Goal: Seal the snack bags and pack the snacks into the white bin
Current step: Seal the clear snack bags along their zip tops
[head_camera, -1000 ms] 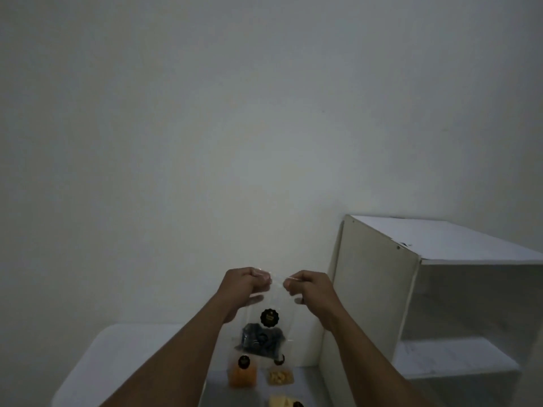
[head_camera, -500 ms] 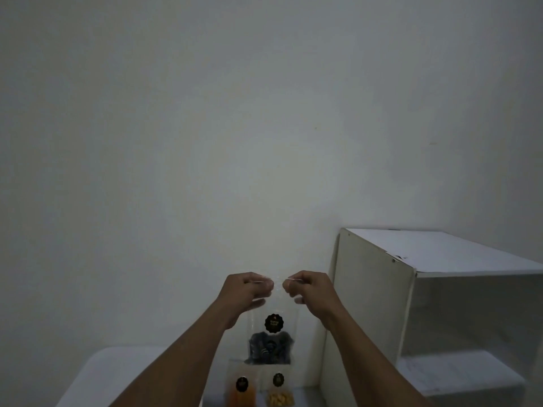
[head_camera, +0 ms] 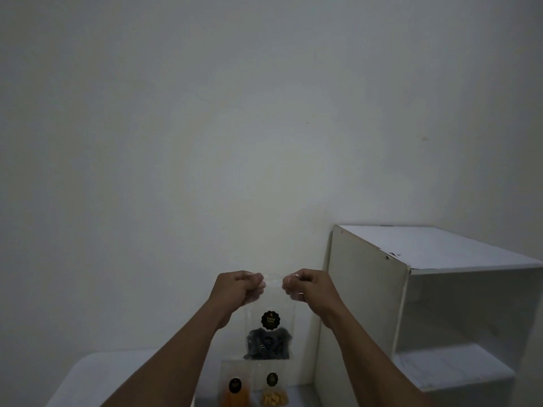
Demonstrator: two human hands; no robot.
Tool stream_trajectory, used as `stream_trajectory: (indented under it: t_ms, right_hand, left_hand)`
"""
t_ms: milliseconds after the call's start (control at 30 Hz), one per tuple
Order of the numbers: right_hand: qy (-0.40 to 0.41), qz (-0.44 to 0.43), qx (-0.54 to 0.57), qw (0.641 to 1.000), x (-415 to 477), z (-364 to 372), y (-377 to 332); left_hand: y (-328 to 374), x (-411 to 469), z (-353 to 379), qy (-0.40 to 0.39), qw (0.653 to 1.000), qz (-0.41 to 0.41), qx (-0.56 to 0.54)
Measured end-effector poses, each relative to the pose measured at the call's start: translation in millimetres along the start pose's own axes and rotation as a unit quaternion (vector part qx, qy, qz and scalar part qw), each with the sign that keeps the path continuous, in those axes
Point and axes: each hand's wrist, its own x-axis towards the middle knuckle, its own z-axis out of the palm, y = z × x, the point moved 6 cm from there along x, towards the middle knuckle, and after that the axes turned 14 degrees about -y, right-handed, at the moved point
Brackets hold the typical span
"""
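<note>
I hold a clear snack bag (head_camera: 269,333) upright in front of me; it has a round black label and dark snacks at its bottom. My left hand (head_camera: 238,289) pinches the bag's top strip at the left end. My right hand (head_camera: 307,287) pinches the same strip at the right end. Below it, two more clear bags stand on the table: one with orange snacks (head_camera: 235,390) and one with pale yellow snacks (head_camera: 273,393). The white bin is not in view.
A white table (head_camera: 97,377) runs along the bottom left. A white open shelf unit (head_camera: 411,289) stands at the right, close to my right forearm. A plain white wall fills the rest of the view.
The view has tilted up a little, so the bags on the table sit lower in frame. Both hands keep pinching the bag's top strip in nearly the same place.
</note>
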Motion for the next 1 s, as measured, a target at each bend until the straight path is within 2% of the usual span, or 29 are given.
stream_trajectory:
  t_ms: [100,233,433,667,900,1000]
  right_hand:
    - [-0.014,0.017,0.043,0.999,0.5,2.9,0.3]
    - [-0.052,0.018,0.029,0.998,5.0,13.9,-9.0]
    - [-0.02,0.002,0.019,1.0,8.9,11.6,-16.2]
    - [-0.049,0.017,0.075,0.996,9.3,17.3,-12.8]
    - [-0.041,0.003,0.027,0.999,11.6,12.8,-21.7]
    - [-0.041,0.008,0.022,0.999,11.9,13.1,-20.2]
  left_hand:
    - [5.0,4.4,-3.2,0.021,0.999,0.032,0.017]
    - [8.3,4.8,2.3,0.01,0.998,0.047,0.029]
    - [12.5,2.8,9.9,-0.041,0.999,0.02,0.009]
    - [21.9,8.2,3.5,-0.014,0.997,0.044,0.065]
    - [25.7,6.8,10.2,-0.04,0.997,0.032,0.053]
    - [26.7,6.4,4.4,-0.029,0.997,0.027,0.065]
